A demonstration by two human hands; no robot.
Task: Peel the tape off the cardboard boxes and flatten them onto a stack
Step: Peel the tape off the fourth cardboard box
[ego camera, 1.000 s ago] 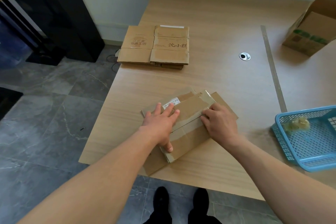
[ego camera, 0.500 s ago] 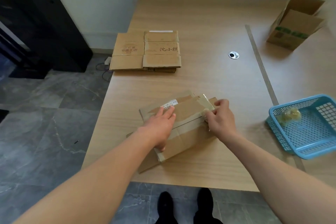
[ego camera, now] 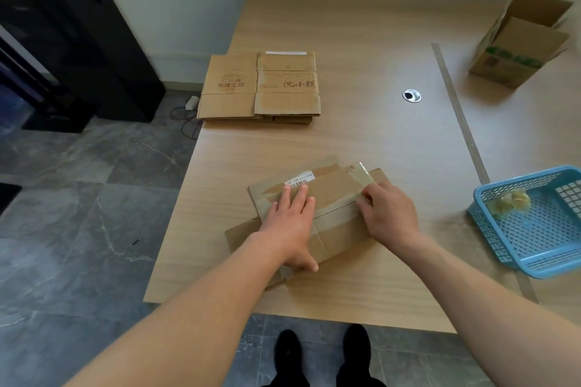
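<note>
Pressing flat with straight, spread fingers, the left hand (ego camera: pixel 290 223) pins a collapsed cardboard box (ego camera: pixel 338 231) to the wooden table (ego camera: pixel 361 25), its fingertips touching the lower edge of a white barcode label (ego camera: pixel 299 182) and its thumb lying along the box's near edge. Just to the right of that hand, the right hand (ego camera: pixel 391 214) has its fingers curled in and bunched on a strip of clear tape (ego camera: pixel 361 173), pinching it where it crosses the box's right end; beyond the pinch the tape's far end looks glossy and slightly raised off the cardboard, though how much of it is free cannot be told. A wider band of tape runs across the box between the two hands. Straight ahead of the left hand, well apart from it, sits the stack of flattened boxes (ego camera: pixel 261 88), near the table's left edge, with red and brown print on its top sheet. Off to the right of the right hand, a blue plastic basket (ego camera: pixel 534 254) holds a crumpled yellowish wad of tape (ego camera: pixel 509 203). Far beyond the basket, at the table's back right, an open cardboard box (ego camera: pixel 522 47) with green print lies tilted. A round metal grommet (ego camera: pixel 411 95) is set into the tabletop ahead of the right hand. Below both arms, two black shoes (ego camera: pixel 320 352) stand on grey floor tiles.
</note>
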